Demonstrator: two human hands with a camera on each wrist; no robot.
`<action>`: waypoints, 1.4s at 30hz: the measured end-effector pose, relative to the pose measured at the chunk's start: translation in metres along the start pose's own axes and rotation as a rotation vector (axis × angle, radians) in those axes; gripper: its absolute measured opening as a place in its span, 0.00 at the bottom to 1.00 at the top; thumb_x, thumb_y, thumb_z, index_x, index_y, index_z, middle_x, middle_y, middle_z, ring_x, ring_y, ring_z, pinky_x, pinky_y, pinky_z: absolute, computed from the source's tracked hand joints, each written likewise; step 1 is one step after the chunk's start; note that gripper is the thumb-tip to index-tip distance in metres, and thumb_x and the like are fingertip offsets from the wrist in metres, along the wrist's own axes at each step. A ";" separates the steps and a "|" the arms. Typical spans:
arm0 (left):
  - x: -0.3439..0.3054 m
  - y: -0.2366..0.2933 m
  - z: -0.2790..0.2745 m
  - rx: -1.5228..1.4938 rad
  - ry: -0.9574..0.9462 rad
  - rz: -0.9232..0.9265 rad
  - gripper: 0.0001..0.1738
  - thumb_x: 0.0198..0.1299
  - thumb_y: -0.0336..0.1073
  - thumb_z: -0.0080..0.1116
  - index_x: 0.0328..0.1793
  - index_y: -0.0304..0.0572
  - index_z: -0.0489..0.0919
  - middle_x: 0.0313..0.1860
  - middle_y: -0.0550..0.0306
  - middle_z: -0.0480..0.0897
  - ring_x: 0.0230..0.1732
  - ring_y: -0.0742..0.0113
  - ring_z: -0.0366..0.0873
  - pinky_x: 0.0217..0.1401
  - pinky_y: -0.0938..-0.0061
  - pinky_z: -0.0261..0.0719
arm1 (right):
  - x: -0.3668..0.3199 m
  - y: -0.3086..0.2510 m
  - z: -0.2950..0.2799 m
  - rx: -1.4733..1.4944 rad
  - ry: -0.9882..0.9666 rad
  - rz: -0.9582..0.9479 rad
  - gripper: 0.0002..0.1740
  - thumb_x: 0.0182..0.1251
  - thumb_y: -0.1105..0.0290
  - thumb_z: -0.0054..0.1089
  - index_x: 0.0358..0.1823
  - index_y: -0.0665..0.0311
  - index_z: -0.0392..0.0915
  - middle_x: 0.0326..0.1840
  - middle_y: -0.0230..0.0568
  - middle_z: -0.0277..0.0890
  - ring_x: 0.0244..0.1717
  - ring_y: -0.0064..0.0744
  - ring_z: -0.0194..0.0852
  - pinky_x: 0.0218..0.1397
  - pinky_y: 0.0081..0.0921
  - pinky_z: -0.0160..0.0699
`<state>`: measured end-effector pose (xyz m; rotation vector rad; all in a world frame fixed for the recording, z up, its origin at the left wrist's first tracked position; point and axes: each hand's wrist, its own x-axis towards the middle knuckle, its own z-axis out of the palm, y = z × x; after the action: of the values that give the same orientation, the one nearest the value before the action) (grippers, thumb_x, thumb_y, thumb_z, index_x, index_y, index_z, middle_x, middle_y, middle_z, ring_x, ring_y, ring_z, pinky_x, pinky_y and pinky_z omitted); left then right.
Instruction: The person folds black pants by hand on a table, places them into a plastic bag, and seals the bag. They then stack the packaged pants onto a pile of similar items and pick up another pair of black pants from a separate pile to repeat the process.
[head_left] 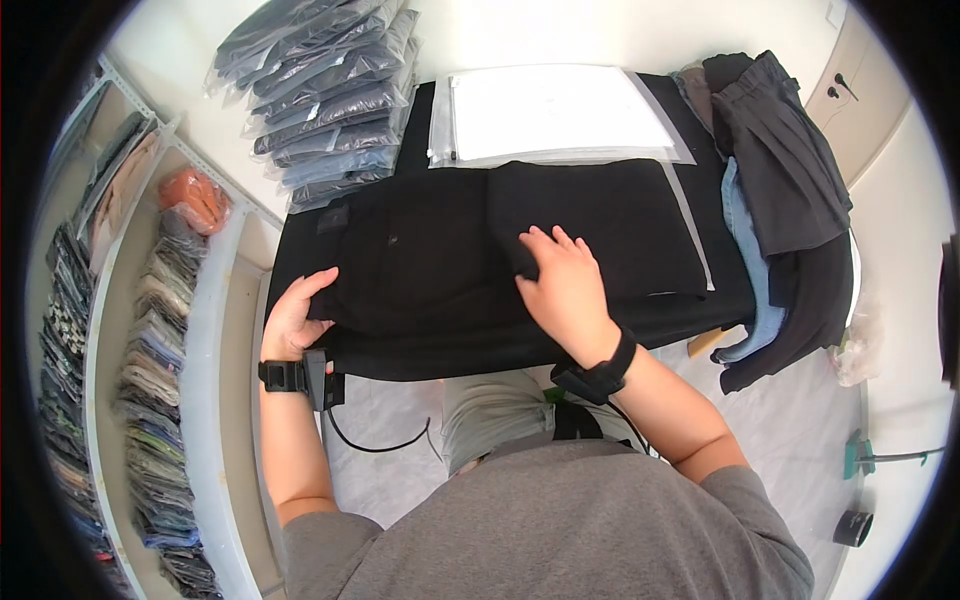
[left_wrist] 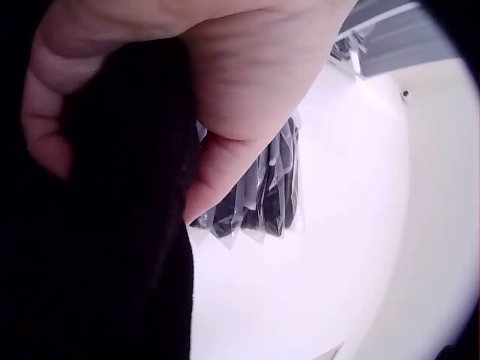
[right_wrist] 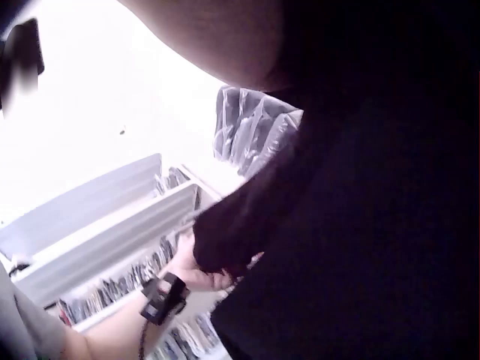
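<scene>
A black garment (head_left: 420, 250) lies folded over the table, with a raised fold near its middle. At its left edge my left hand (head_left: 298, 312) grips the cloth. The left wrist view shows that hand (left_wrist: 247, 67) with thumb and fingers curled round the black fabric (left_wrist: 142, 225). My right hand (head_left: 568, 290) rests on the garment beside the middle fold, fingers extended and thumb apart. In the right wrist view only part of this hand (right_wrist: 217, 37) shows against dark cloth (right_wrist: 360, 225); its fingertips are hidden there.
Bagged folded clothes (head_left: 335, 110) are stacked at the back left. White sheets in clear plastic (head_left: 550, 110) lie at the back. Dark trousers (head_left: 780, 150) and blue jeans (head_left: 745, 230) hang over the right side. Shelves (head_left: 200, 400) of packed clothes stand at left.
</scene>
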<state>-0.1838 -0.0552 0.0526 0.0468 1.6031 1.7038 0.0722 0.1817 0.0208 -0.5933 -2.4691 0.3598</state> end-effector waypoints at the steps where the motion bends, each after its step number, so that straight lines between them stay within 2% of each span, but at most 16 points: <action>1: 0.001 0.006 0.003 0.154 0.061 0.017 0.15 0.57 0.36 0.63 0.51 0.51 0.80 0.49 0.63 0.83 0.54 0.63 0.77 0.65 0.46 0.60 | 0.002 0.004 -0.001 0.185 0.059 0.071 0.26 0.54 0.67 0.65 0.56 0.64 0.75 0.58 0.50 0.75 0.64 0.54 0.68 0.66 0.51 0.64; 2: -0.027 0.021 0.037 0.242 0.204 0.064 0.17 0.55 0.34 0.63 0.52 0.45 0.79 0.49 0.61 0.82 0.52 0.65 0.77 0.62 0.55 0.66 | 0.005 0.004 -0.010 0.343 0.114 0.156 0.22 0.56 0.69 0.63 0.53 0.67 0.76 0.51 0.55 0.79 0.57 0.57 0.73 0.62 0.43 0.71; 3: -0.027 0.029 0.040 0.243 0.202 0.067 0.17 0.55 0.34 0.63 0.52 0.45 0.79 0.49 0.61 0.82 0.52 0.65 0.77 0.62 0.55 0.66 | 0.008 0.003 -0.019 0.589 0.153 0.346 0.18 0.60 0.70 0.61 0.51 0.70 0.77 0.42 0.52 0.82 0.46 0.47 0.81 0.52 0.32 0.76; 5: -0.026 0.042 0.048 0.351 -0.203 0.273 0.20 0.53 0.31 0.63 0.53 0.37 0.78 0.49 0.58 0.82 0.50 0.65 0.78 0.57 0.66 0.73 | 0.007 0.011 -0.028 0.901 0.227 0.514 0.16 0.63 0.70 0.59 0.48 0.72 0.77 0.33 0.42 0.81 0.35 0.28 0.78 0.42 0.24 0.75; 6: -0.030 0.049 0.060 0.424 -0.204 0.331 0.22 0.51 0.29 0.61 0.54 0.30 0.77 0.48 0.57 0.82 0.46 0.64 0.79 0.51 0.73 0.76 | 0.004 0.020 -0.022 1.081 0.339 0.495 0.15 0.65 0.69 0.58 0.47 0.73 0.77 0.33 0.33 0.78 0.36 0.18 0.70 0.42 0.21 0.71; 10: -0.041 0.071 0.108 0.704 -0.192 0.512 0.22 0.49 0.30 0.60 0.52 0.28 0.78 0.43 0.50 0.84 0.44 0.59 0.82 0.50 0.69 0.77 | -0.003 0.026 -0.028 1.502 0.522 0.533 0.14 0.67 0.71 0.53 0.50 0.72 0.78 0.49 0.42 0.80 0.50 0.29 0.77 0.57 0.24 0.72; 12: -0.054 0.077 0.148 1.273 -0.060 0.837 0.21 0.44 0.30 0.57 0.47 0.26 0.78 0.38 0.38 0.83 0.43 0.47 0.82 0.48 0.65 0.78 | -0.005 0.032 -0.028 1.728 0.639 0.612 0.15 0.66 0.72 0.54 0.49 0.75 0.78 0.51 0.44 0.80 0.51 0.33 0.78 0.57 0.26 0.74; 15: -0.047 0.060 0.194 1.530 0.000 1.121 0.13 0.42 0.30 0.56 0.34 0.27 0.77 0.35 0.31 0.80 0.43 0.37 0.79 0.46 0.56 0.77 | -0.005 0.037 -0.027 1.799 0.690 0.621 0.16 0.67 0.71 0.53 0.50 0.76 0.77 0.53 0.46 0.79 0.53 0.35 0.77 0.60 0.28 0.74; 19: -0.045 0.008 0.256 1.654 -0.164 0.985 0.16 0.41 0.33 0.62 0.34 0.29 0.74 0.31 0.36 0.79 0.37 0.38 0.79 0.44 0.54 0.77 | -0.006 0.033 -0.028 1.801 0.693 0.600 0.16 0.68 0.70 0.53 0.50 0.76 0.77 0.53 0.45 0.79 0.53 0.34 0.77 0.59 0.28 0.74; 23: -0.035 -0.037 0.265 1.522 -0.430 1.002 0.34 0.38 0.41 0.71 0.49 0.23 0.75 0.35 0.37 0.79 0.43 0.41 0.78 0.50 0.58 0.77 | -0.007 0.038 -0.024 1.818 0.701 0.602 0.15 0.69 0.70 0.52 0.49 0.75 0.77 0.52 0.44 0.79 0.52 0.33 0.77 0.59 0.29 0.75; 25: -0.040 -0.039 0.253 1.492 -0.458 0.905 0.44 0.38 0.43 0.74 0.61 0.23 0.70 0.48 0.33 0.77 0.54 0.40 0.75 0.59 0.61 0.73 | -0.008 0.039 -0.021 1.852 0.697 0.619 0.15 0.69 0.70 0.52 0.48 0.75 0.77 0.51 0.44 0.79 0.51 0.33 0.78 0.58 0.28 0.75; 27: -0.045 -0.045 0.231 1.405 -0.465 1.204 0.49 0.39 0.43 0.74 0.68 0.28 0.65 0.63 0.31 0.69 0.65 0.39 0.68 0.68 0.60 0.67 | -0.007 0.037 -0.024 1.842 0.705 0.627 0.15 0.70 0.67 0.50 0.47 0.74 0.77 0.50 0.46 0.80 0.51 0.36 0.79 0.58 0.30 0.75; 28: -0.055 -0.046 0.228 1.589 -0.369 1.159 0.47 0.43 0.41 0.73 0.70 0.35 0.64 0.72 0.36 0.61 0.71 0.41 0.61 0.72 0.58 0.62 | -0.005 0.035 -0.028 1.834 0.705 0.637 0.16 0.70 0.67 0.50 0.47 0.74 0.77 0.51 0.45 0.80 0.52 0.36 0.78 0.59 0.30 0.75; 35: -0.036 -0.062 0.216 1.157 -0.267 1.078 0.36 0.48 0.27 0.65 0.67 0.41 0.67 0.70 0.43 0.66 0.70 0.41 0.63 0.69 0.55 0.65 | 0.003 0.034 -0.051 1.858 0.826 0.551 0.15 0.68 0.69 0.53 0.49 0.74 0.77 0.51 0.45 0.80 0.50 0.35 0.80 0.56 0.27 0.77; 38: -0.048 -0.051 0.230 1.227 -0.099 1.304 0.37 0.46 0.27 0.66 0.66 0.38 0.68 0.68 0.41 0.69 0.69 0.42 0.65 0.68 0.56 0.66 | 0.006 0.036 -0.066 1.821 0.837 0.472 0.15 0.69 0.70 0.53 0.50 0.73 0.76 0.51 0.44 0.80 0.50 0.35 0.80 0.56 0.28 0.77; 42: -0.042 -0.066 0.251 1.421 -0.221 1.381 0.37 0.44 0.30 0.68 0.64 0.35 0.69 0.64 0.39 0.71 0.66 0.45 0.68 0.66 0.58 0.68 | 0.008 0.040 -0.078 1.719 0.799 0.400 0.16 0.69 0.69 0.51 0.51 0.74 0.75 0.53 0.45 0.79 0.52 0.35 0.79 0.59 0.29 0.76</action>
<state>0.0081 0.1235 0.0669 2.3102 2.3912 0.7260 0.1246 0.2295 0.0721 -0.2777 -0.6684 1.6693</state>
